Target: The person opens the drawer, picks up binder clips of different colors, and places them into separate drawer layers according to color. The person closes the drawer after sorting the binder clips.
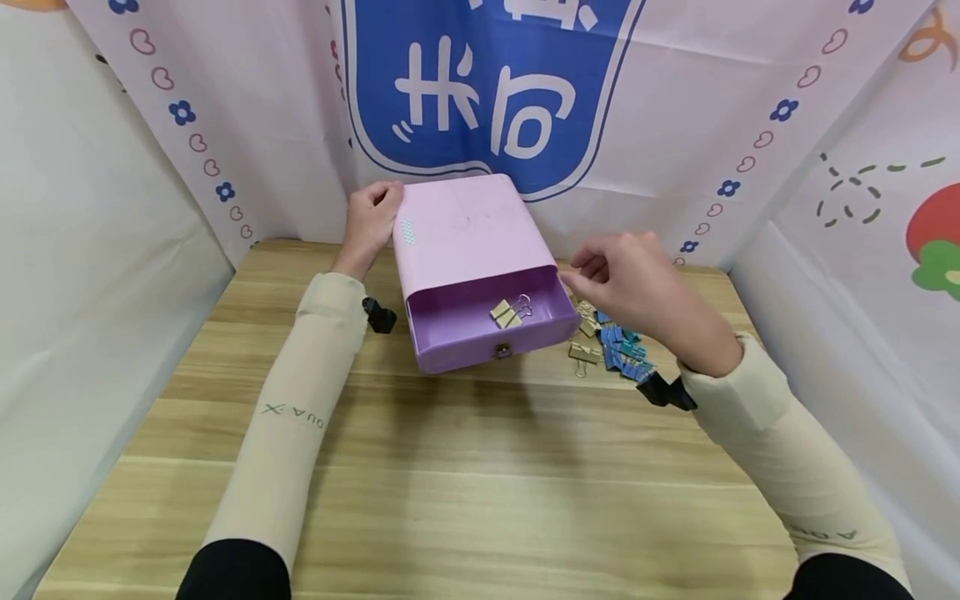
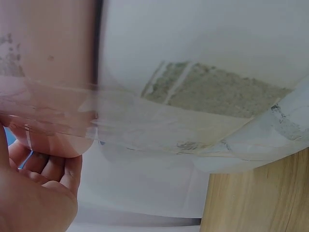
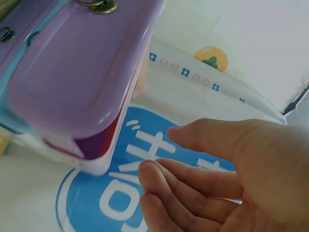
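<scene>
Left hand (image 1: 372, 218) grips pink box (image 1: 465, 233) at its far-left corner; box lies right of that hand, long axis running roughly toward the person. Right hand (image 1: 637, 283) empty, fingers loosely bent; it's nearer the clip pile (image 1: 618, 346), just nearward; pulled-out purple drawer (image 1: 480, 357) just left.

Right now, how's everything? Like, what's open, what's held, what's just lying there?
Pink box: held at its back corner.
Purple drawer: partly open.
Yellowish clip: lying inside the drawer.
Other clips: heaped loosely on the table.
Left hand: gripping the box.
Right hand: empty, fingers loosely curled.
</scene>
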Motion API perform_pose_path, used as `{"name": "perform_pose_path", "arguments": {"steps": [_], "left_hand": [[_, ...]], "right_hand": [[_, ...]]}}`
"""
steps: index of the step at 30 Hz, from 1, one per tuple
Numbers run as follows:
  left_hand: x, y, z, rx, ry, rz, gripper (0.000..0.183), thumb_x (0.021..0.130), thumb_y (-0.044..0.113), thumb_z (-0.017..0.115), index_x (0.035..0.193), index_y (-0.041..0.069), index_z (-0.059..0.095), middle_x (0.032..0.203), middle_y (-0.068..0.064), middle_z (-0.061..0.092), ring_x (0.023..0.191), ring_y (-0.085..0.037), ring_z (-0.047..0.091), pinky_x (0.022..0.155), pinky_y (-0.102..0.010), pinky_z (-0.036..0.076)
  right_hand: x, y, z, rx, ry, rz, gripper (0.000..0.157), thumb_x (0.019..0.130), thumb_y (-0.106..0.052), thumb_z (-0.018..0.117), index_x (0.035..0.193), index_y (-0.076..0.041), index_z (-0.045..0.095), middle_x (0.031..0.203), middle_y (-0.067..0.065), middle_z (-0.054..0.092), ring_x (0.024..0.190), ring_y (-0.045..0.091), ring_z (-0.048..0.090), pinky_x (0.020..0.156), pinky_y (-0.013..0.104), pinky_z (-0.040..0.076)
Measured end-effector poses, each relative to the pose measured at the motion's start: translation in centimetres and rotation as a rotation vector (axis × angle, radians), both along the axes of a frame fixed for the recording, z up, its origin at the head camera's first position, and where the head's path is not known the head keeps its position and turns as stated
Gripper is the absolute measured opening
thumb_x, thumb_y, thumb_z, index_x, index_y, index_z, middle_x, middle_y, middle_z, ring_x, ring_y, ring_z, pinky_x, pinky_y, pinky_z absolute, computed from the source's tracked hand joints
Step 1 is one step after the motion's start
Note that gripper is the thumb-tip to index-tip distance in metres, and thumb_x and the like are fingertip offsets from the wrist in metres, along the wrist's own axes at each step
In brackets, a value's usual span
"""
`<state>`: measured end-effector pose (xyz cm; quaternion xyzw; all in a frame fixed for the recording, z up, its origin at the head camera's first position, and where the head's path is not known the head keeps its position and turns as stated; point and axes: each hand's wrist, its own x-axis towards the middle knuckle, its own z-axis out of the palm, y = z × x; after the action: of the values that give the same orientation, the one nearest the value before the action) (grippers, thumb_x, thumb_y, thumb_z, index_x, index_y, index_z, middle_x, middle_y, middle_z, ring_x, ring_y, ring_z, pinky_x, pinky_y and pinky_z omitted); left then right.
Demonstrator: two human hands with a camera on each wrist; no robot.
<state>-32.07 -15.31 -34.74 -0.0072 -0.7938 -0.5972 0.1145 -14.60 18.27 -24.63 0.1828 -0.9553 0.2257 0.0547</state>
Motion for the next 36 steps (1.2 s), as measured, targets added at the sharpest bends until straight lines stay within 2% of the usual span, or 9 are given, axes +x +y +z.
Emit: {"name": "perform_pose_path", "arguments": {"steps": [7, 11, 17, 25, 31, 36], "left_hand": [[0.0, 0.1, -0.1, -0.003, 0.000, 0.010, 0.046, 0.107, 0.043, 0.056, 0.129, 0.006, 0.073, 0.104, 0.002, 0.065, 0.091, -0.008, 0.056, 0.078, -0.022, 0.045], [0.1, 0.0, -0.2, -0.008, 0.004, 0.012, 0.046, 0.107, 0.043, 0.056, 0.129, 0.007, 0.073, 0.106, 0.000, 0.067, 0.091, -0.008, 0.056, 0.079, -0.021, 0.046], [0.2, 0.0, -0.1, -0.007, 0.011, 0.009, 0.046, 0.108, 0.042, 0.055, 0.129, 0.006, 0.073, 0.107, -0.001, 0.066, 0.092, -0.009, 0.056, 0.079, -0.022, 0.045], [0.2, 0.0, -0.2, 0.012, 0.001, 0.001, 0.046, 0.108, 0.043, 0.055, 0.129, 0.006, 0.072, 0.103, 0.002, 0.065, 0.091, -0.009, 0.056, 0.078, -0.022, 0.046], [0.1, 0.1, -0.2, 0.013, 0.016, 0.001, 0.046, 0.108, 0.042, 0.056, 0.129, 0.004, 0.072, 0.104, 0.001, 0.065, 0.091, -0.009, 0.056, 0.078, -0.022, 0.046], [0.1, 0.0, -0.2, 0.022, 0.009, -0.001, 0.046, 0.108, 0.042, 0.056, 0.129, 0.005, 0.072, 0.106, -0.001, 0.065, 0.092, -0.010, 0.056, 0.079, -0.022, 0.046]], "right_hand": [[0.6, 2.2, -1.1, 0.001, -0.005, -0.012, 0.015, 0.099, -0.014, 0.071, 0.095, -0.001, 0.078, 0.089, 0.012, 0.078, 0.078, 0.022, 0.072, 0.076, 0.042, 0.063], [0.6, 3.2, -2.3, 0.023, -0.016, -0.014, 0.015, 0.099, -0.013, 0.071, 0.097, 0.001, 0.077, 0.089, 0.013, 0.078, 0.079, 0.022, 0.073, 0.076, 0.043, 0.063], [0.3, 4.0, -4.9, 0.073, -0.051, -0.035, 0.017, 0.099, -0.014, 0.071, 0.100, 0.002, 0.077, 0.091, 0.013, 0.078, 0.081, 0.024, 0.074, 0.077, 0.042, 0.063], [-0.2, 4.9, -8.8, 0.069, -0.110, -0.044, 0.014, 0.097, -0.007, 0.070, 0.101, 0.005, 0.075, 0.093, 0.016, 0.078, 0.082, 0.024, 0.075, 0.076, 0.038, 0.064], [-0.7, 5.6, -11.5, 0.090, -0.090, -0.013, 0.011, 0.096, -0.005, 0.072, 0.102, 0.004, 0.075, 0.093, 0.015, 0.078, 0.082, 0.024, 0.075, 0.076, 0.038, 0.064], [-1.1, 5.9, -13.6, 0.146, -0.088, 0.015, 0.007, 0.096, -0.007, 0.074, 0.097, 0.000, 0.074, 0.082, 0.008, 0.072, 0.070, 0.015, 0.066, 0.067, 0.034, 0.059]]}}
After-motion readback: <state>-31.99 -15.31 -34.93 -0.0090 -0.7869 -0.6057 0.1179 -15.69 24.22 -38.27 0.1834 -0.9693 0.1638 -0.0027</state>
